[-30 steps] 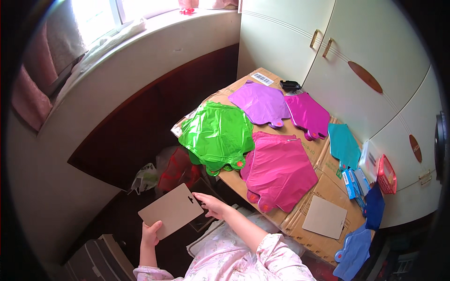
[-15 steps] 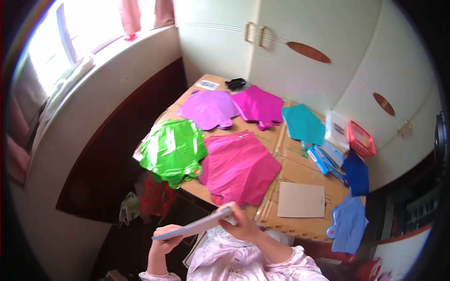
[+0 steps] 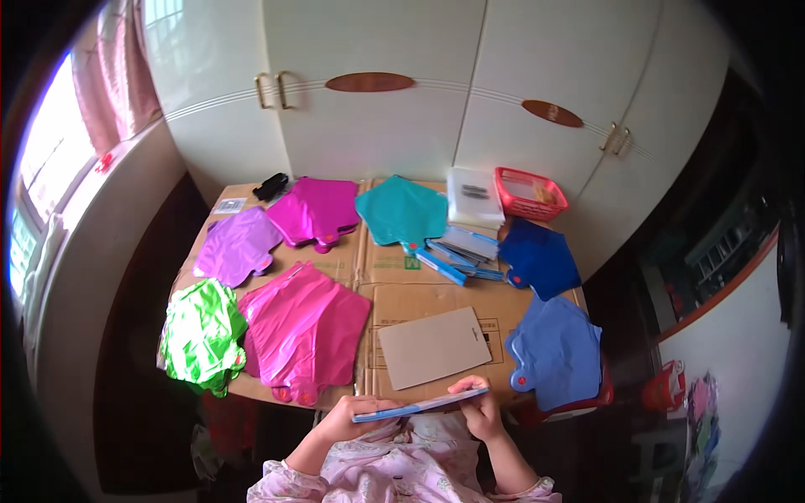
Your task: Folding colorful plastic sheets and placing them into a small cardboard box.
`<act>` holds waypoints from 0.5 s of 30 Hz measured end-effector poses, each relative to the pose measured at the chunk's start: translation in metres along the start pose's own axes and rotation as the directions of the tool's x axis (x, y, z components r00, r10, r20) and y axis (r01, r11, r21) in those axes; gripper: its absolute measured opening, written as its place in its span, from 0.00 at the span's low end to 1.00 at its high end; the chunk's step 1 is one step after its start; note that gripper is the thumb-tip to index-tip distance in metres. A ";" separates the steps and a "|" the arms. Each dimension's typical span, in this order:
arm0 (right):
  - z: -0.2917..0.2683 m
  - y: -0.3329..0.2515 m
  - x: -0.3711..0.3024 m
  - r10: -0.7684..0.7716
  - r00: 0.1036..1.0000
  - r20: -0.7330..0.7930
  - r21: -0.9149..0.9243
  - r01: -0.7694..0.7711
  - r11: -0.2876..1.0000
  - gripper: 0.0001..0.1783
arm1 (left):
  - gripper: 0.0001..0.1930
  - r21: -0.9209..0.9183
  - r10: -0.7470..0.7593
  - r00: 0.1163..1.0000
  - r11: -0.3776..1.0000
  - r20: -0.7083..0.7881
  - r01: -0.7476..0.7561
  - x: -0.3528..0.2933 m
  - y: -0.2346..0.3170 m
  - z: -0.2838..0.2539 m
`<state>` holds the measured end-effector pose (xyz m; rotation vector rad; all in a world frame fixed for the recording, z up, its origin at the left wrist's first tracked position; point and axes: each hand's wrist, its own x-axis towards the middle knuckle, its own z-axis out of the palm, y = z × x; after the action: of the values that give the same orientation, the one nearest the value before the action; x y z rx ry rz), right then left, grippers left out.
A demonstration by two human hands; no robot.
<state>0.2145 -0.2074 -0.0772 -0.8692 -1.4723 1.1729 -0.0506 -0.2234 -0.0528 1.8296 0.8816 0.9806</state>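
Between my two hands is a thin flat blue-edged panel, seen almost edge-on and tilted up toward its right end. My left hand grips its left end, with the fingers partly hidden beneath. At the other end, my right hand pinches the panel between thumb and fingers. Just beyond it a beige rectangular board lies flat on the cardboard-covered table. A large shiny pink pentagon-like sheet with rounded tabs lies left of the board. A light blue sheet of similar shape lies to the right.
Around the table lie green, lilac, magenta, teal and dark blue sheets. Blue-edged flat pieces are piled beside a clear packet and a red basket. White cabinets stand behind.
My view has swung to the right, so the table now appears squarer. The panel stays in both hands but sits more level, and my right hand is lower relative to my left.
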 end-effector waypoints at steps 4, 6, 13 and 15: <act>0.006 0.000 0.013 -0.045 0.986 -0.162 -0.020 0.043 0.999 0.22 | 0.09 -0.246 -0.138 0.985 0.963 -0.103 0.109 0.003 -0.015 0.004; 0.001 0.002 0.025 -0.055 0.975 -0.217 -0.099 0.034 0.995 0.28 | 0.09 -0.252 -0.128 0.984 0.963 -0.127 0.093 0.023 -0.010 0.003; -0.017 -0.019 0.071 -0.154 0.952 -0.263 -0.501 0.002 0.866 0.27 | 0.08 -0.609 -0.501 0.861 0.712 -0.091 0.350 0.072 -0.010 0.012; -0.027 -0.010 0.079 -0.099 0.958 -0.267 -0.532 -0.061 0.844 0.25 | 0.09 -0.694 -0.530 0.843 0.641 -0.090 0.328 0.081 -0.014 0.017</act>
<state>0.2239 -0.1298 -0.0458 -1.3408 -1.5804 0.5743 -0.0027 -0.1550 -0.0490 0.8165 0.9336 1.0707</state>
